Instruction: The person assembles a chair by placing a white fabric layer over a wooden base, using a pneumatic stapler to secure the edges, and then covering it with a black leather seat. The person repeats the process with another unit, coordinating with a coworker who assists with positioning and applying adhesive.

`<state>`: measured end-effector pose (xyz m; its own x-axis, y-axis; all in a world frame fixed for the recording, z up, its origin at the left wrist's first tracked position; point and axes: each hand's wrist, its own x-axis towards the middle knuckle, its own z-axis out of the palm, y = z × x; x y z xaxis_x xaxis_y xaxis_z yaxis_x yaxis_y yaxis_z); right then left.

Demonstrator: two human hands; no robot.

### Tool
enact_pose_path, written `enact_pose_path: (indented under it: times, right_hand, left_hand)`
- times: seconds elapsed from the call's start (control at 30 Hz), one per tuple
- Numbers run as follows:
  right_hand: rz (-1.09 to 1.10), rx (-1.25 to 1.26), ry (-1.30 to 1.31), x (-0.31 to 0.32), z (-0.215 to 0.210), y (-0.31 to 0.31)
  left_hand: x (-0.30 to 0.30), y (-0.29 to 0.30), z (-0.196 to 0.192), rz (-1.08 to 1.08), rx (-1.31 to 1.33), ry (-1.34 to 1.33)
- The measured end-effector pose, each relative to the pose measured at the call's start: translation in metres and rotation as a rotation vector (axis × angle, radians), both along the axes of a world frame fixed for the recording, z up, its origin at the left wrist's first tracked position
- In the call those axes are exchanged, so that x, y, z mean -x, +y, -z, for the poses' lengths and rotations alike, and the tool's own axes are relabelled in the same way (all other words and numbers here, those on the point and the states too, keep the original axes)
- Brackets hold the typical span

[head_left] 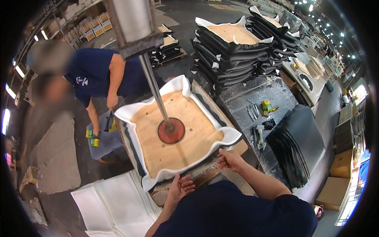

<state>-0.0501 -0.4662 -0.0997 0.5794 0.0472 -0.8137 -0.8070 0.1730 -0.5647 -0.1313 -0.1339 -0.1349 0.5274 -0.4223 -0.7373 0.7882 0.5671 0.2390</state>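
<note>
Pressing down at the centre of the desk (237, 148), a round red press plate (171, 130) pinned the square wooden seat board (173, 132) over its white-lined cover (179, 84). Both hands worked the near edge: the left hand (179, 188) lay open, palm up, under the white flap, while the right hand (229, 158) had its fingers pinched on the cover's rim. Good practice looked like pulling the flap taut and even, keeping fingers clear of the plate.

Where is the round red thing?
The red press disc sits mid-frame in the head view, on the middle of the wooden seat board, under the metal rod.
</note>
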Motion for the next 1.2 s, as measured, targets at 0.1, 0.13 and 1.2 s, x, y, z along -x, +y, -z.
enact_pose_path:
  times: [0.1,0.13,1.2]
  right_hand:
    - [0.004,-0.074,0.08,-0.019,0.007,-0.001]
    - [0.012,-0.092,0.114,-0.024,0.011,-0.002]
    - [-0.437,-0.13,0.48,-0.101,0.029,-0.001]
  left_hand:
    - [-0.014,-0.008,0.006,-0.021,0.036,0.056]
    - [-0.017,-0.013,0.008,-0.022,0.025,0.078]
    - [-0.08,-0.066,0.009,0.197,-0.376,0.321]
